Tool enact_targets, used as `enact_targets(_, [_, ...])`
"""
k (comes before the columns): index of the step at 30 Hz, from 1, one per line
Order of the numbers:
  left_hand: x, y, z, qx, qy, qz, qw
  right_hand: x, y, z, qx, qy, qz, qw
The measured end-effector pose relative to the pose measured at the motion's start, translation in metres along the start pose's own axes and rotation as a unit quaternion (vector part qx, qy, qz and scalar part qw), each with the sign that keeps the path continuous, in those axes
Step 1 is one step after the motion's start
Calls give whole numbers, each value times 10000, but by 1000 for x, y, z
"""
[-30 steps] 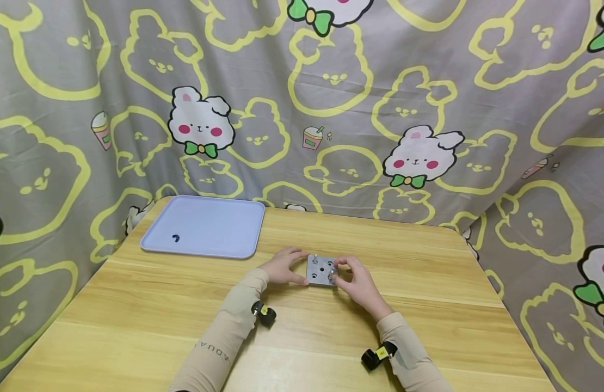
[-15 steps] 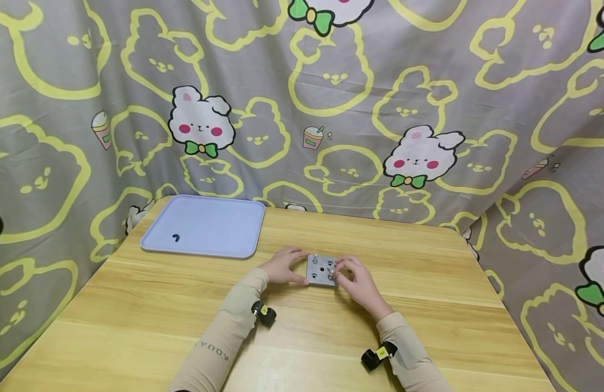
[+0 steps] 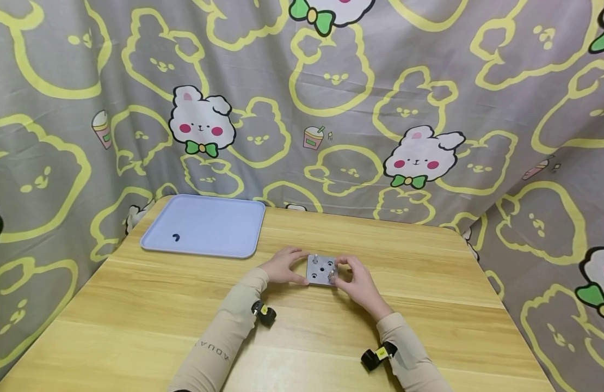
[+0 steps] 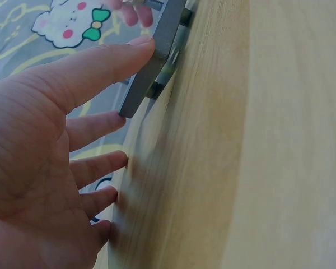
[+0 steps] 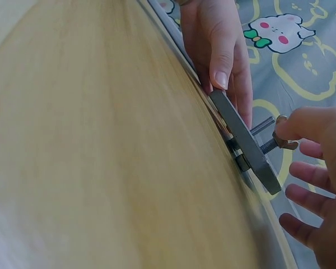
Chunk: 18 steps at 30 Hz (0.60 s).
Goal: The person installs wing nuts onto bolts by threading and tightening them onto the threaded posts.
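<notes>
A square grey metal plate with several holes lies in the middle of the table. My left hand holds it by its left side between thumb and index finger, the other fingertips resting on the table. At the plate's near right corner stands a threaded bolt carrying a brassy wing nut. My right hand pinches that wing nut with thumb and index finger, which partly cover it. A second bolt rises bare from the far left corner. Under the plate, bolt heads prop it off the wood.
At the table's far left lies a light blue tray, with a small dark curved piece inside. A patterned curtain hangs behind and around the wooden table.
My right thumb and index finger drew back slightly around the wing nut half a second ago and now close on it again. The left hand and the plate stay in place.
</notes>
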<state>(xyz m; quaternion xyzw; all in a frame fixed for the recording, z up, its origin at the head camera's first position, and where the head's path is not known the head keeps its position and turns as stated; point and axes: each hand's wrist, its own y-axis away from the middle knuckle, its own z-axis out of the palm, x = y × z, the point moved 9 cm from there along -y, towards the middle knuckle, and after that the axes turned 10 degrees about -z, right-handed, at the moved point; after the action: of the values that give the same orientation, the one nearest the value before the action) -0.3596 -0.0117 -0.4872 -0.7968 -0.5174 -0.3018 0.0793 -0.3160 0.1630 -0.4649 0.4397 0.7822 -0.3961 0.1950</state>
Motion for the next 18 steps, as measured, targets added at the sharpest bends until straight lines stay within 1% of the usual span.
enact_targets(4, [0, 0, 0, -22, -12, -24, 10000, 3, 1, 2, -37, 44, 31, 10000])
enact_targets(11, [-1, 0, 1, -23, -29, -53, 10000, 2, 1, -1, 67, 29, 51, 10000])
enact_targets(15, [-2, 0, 1, -40, -36, -75, 10000, -1, 1, -3, 136, -123, 65, 9998])
enact_targets(18, [-2, -1, 1, -30, -35, -64, 10000, -3, 0, -4, 174, -162, -28, 9997])
